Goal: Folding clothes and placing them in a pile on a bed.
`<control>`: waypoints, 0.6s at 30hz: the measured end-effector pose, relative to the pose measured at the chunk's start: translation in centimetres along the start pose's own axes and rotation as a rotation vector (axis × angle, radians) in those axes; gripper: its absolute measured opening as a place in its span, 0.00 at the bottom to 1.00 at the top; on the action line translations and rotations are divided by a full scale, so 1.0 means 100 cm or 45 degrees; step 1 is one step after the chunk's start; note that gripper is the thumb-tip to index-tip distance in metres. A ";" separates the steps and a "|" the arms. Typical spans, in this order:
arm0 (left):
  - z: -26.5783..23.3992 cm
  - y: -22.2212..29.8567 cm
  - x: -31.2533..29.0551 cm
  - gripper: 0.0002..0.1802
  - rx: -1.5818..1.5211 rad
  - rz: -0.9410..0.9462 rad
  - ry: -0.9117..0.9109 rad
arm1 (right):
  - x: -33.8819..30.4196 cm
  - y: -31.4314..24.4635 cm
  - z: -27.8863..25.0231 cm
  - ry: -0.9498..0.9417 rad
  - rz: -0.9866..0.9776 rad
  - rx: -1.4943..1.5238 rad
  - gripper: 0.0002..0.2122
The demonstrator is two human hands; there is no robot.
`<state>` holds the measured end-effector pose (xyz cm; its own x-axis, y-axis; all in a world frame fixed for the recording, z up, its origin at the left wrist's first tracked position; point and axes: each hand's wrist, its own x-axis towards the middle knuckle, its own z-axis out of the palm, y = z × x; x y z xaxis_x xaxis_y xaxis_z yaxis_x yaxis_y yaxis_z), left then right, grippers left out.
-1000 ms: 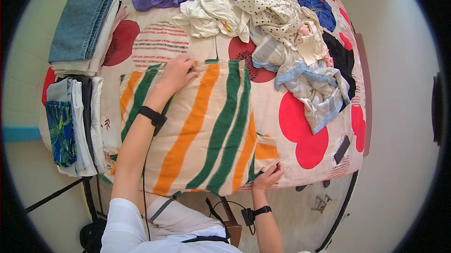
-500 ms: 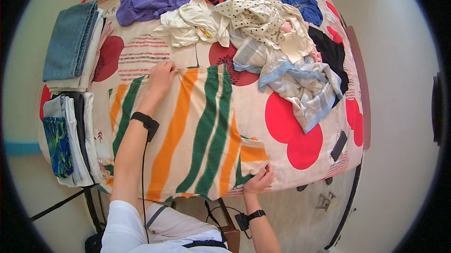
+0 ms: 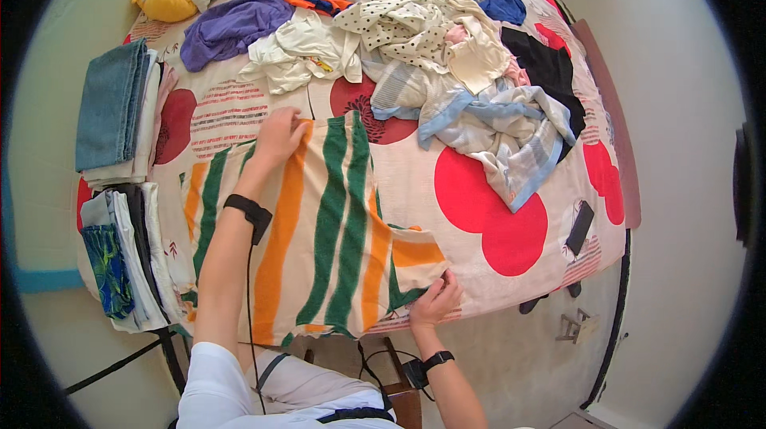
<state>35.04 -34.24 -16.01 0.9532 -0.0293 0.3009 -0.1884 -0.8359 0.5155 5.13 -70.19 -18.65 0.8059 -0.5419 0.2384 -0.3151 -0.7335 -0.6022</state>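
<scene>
A cream shirt with green and orange stripes (image 3: 315, 222) lies spread on the bed in front of me, its sleeve pointing to the right. My left hand (image 3: 279, 138) reaches across it to the far hem, fingers curled closed on the fabric by an orange stripe. At the near right, my right hand (image 3: 436, 300) pinches the end of the short sleeve (image 3: 416, 253). The left forearm hides a strip of the shirt's left side. Black bands with small boxes are strapped round both wrists.
Folded jeans (image 3: 114, 110) top one pile at the left, beside a second folded pile (image 3: 132, 257). Loose clothes heap up at the back, including a purple garment (image 3: 231, 26) and a polka-dot one (image 3: 399, 22). A black phone-like object (image 3: 580, 227) lies near the bed's right edge.
My left hand has slid rightward along the far hem onto the orange stripe. The right hand keeps hold of the sleeve end. The whole view has shifted slightly.
</scene>
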 end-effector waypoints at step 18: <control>0.074 0.078 0.004 0.12 0.012 0.343 0.144 | -0.002 -0.002 0.001 -0.043 -0.061 0.013 0.16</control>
<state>35.70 -44.80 -17.82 0.8366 -0.1899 0.5139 -0.4284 -0.8114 0.3977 5.12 -69.90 -18.69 0.8365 -0.4917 0.2417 -0.2703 -0.7541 -0.5986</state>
